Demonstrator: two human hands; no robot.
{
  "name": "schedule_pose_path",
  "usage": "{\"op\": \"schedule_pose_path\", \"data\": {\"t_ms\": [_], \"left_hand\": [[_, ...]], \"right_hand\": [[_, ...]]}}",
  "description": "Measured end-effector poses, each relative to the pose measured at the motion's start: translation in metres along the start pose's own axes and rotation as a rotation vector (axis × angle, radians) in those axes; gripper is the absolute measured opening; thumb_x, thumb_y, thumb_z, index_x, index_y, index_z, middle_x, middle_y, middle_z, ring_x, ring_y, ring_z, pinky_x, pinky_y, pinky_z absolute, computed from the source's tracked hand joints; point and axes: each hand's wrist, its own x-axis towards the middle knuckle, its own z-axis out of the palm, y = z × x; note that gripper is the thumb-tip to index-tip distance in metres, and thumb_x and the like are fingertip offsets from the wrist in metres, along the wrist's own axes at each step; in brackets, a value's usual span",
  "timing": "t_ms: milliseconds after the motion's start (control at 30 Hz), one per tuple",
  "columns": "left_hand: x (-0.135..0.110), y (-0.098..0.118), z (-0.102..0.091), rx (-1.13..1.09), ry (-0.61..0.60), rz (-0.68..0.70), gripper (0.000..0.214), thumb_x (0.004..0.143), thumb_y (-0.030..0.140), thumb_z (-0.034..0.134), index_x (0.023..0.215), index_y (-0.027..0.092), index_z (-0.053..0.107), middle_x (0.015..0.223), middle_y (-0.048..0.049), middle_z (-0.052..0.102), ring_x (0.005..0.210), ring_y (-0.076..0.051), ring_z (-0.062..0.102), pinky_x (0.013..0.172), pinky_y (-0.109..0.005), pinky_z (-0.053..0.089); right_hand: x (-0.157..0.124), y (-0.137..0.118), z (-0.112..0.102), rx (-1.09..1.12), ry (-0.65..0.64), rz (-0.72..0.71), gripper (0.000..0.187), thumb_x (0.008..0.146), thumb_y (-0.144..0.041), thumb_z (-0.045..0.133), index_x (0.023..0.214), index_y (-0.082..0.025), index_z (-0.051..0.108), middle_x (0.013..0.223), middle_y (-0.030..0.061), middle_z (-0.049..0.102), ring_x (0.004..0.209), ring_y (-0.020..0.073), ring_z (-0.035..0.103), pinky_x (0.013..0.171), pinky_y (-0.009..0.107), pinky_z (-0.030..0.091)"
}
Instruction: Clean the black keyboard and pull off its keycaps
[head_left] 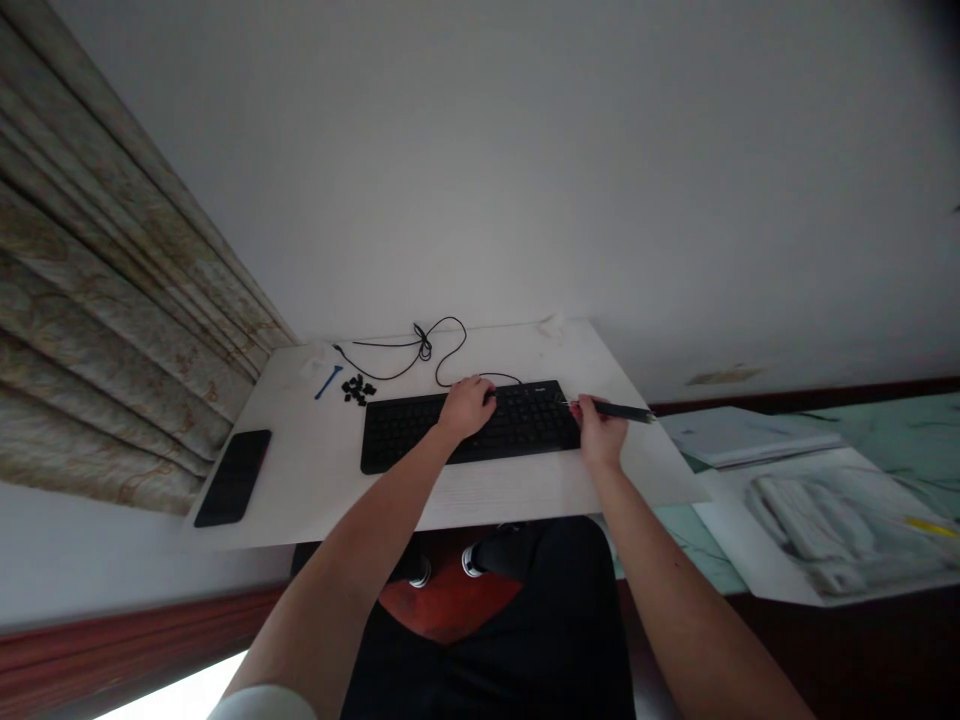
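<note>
1. A matte black keyboard (480,430) lies mid-worktop, its thin cable (424,350) looping behind. A heap of black keycaps (358,390) and a blue plastic tool (328,382) sit left of it.
2. The white worktop (450,505) also carries a glossy phone (233,478), near a pleated curtain (97,270).
3. The left hand (466,408) lies on the keys, fingers (457,398) curled; any grip is impossible to tell.
4. The right hand (601,430) has its fingers (589,407) clamped on a slim black pen (619,410), its metal tip just over the keyboard's corner.

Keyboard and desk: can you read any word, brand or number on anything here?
Nothing can be read for certain.
The small light logo on the black keyboard is too small to read.
The key letters are too small to read.
The black pen shows no readable text.
</note>
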Motion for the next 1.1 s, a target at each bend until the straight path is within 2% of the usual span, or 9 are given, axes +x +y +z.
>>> {"op": "schedule_pose_path", "data": {"t_ms": [133, 367, 500, 600, 733, 833, 933, 1100], "left_hand": [[0.003, -0.001, 0.008, -0.011, 0.043, -0.067, 0.019, 0.094, 0.027, 0.055, 0.104, 0.018, 0.068, 0.109, -0.0092, 0.069, 0.105, -0.023, 0.062, 0.098, -0.039, 0.047], [-0.001, -0.004, 0.011, -0.039, 0.067, -0.071, 0.018, 0.094, 0.028, 0.056, 0.104, 0.02, 0.069, 0.105, -0.0082, 0.07, 0.106, -0.024, 0.062, 0.1, -0.04, 0.046], [0.0, -0.004, 0.011, -0.074, 0.081, -0.067, 0.017, 0.092, 0.026, 0.058, 0.101, 0.019, 0.07, 0.101, -0.0082, 0.071, 0.104, -0.024, 0.063, 0.099, -0.04, 0.047], [0.001, -0.006, 0.01, -0.107, 0.077, -0.085, 0.016, 0.089, 0.022, 0.059, 0.101, 0.019, 0.07, 0.098, -0.0075, 0.071, 0.101, -0.023, 0.064, 0.097, -0.039, 0.048], [0.001, -0.006, 0.009, -0.129, 0.072, -0.112, 0.02, 0.086, 0.016, 0.059, 0.103, 0.019, 0.069, 0.099, -0.0074, 0.071, 0.1, -0.023, 0.064, 0.097, -0.038, 0.048], [0.0, -0.005, 0.008, -0.127, 0.071, -0.119, 0.024, 0.084, 0.015, 0.059, 0.106, 0.019, 0.068, 0.102, -0.0078, 0.07, 0.101, -0.023, 0.064, 0.097, -0.038, 0.048], [0.0, -0.004, 0.008, -0.099, 0.075, -0.104, 0.024, 0.085, 0.019, 0.06, 0.109, 0.019, 0.068, 0.104, -0.0087, 0.07, 0.102, -0.025, 0.064, 0.097, -0.04, 0.048], [0.001, -0.004, 0.009, -0.048, 0.057, -0.07, 0.022, 0.093, 0.031, 0.057, 0.108, 0.02, 0.069, 0.107, -0.0092, 0.07, 0.106, -0.026, 0.063, 0.099, -0.041, 0.047]], "right_hand": [[0.0, -0.001, 0.001, 0.004, -0.004, 0.021, 0.034, 0.07, -0.046, 0.078, 0.081, -0.016, 0.068, 0.068, 0.0034, 0.07, 0.061, 0.0166, 0.068, 0.066, 0.032, 0.061], [0.007, -0.004, 0.0, 0.152, 0.032, 0.156, 0.028, 0.065, -0.036, 0.082, 0.078, -0.016, 0.068, 0.066, 0.0037, 0.07, 0.057, 0.0169, 0.068, 0.054, 0.027, 0.06], [0.015, -0.017, 0.001, 0.073, -0.013, 0.185, 0.028, 0.067, -0.037, 0.081, 0.076, -0.014, 0.068, 0.063, 0.005, 0.07, 0.053, 0.0164, 0.066, 0.048, 0.025, 0.056], [0.014, -0.036, 0.016, -0.034, -0.13, 0.09, 0.029, 0.07, -0.039, 0.081, 0.08, -0.014, 0.07, 0.063, 0.0045, 0.07, 0.054, 0.0176, 0.066, 0.049, 0.027, 0.057], [0.006, -0.063, 0.057, -0.18, -0.44, 0.038, 0.025, 0.076, -0.038, 0.078, 0.083, -0.015, 0.071, 0.067, 0.0064, 0.072, 0.057, 0.0194, 0.069, 0.054, 0.029, 0.058], [0.006, -0.074, 0.085, -0.343, -0.638, 0.008, 0.02, 0.08, -0.035, 0.075, 0.078, -0.016, 0.072, 0.067, 0.007, 0.073, 0.057, 0.0198, 0.069, 0.055, 0.028, 0.056], [0.009, -0.077, 0.1, -0.53, -0.732, -0.077, 0.02, 0.079, -0.032, 0.074, 0.068, -0.017, 0.071, 0.059, 0.0053, 0.07, 0.053, 0.0187, 0.066, 0.053, 0.026, 0.052], [0.008, -0.072, 0.103, -0.727, -0.771, -0.198, 0.025, 0.083, -0.032, 0.069, 0.062, -0.019, 0.069, 0.055, 0.004, 0.067, 0.051, 0.0181, 0.064, 0.049, 0.025, 0.047]]}}
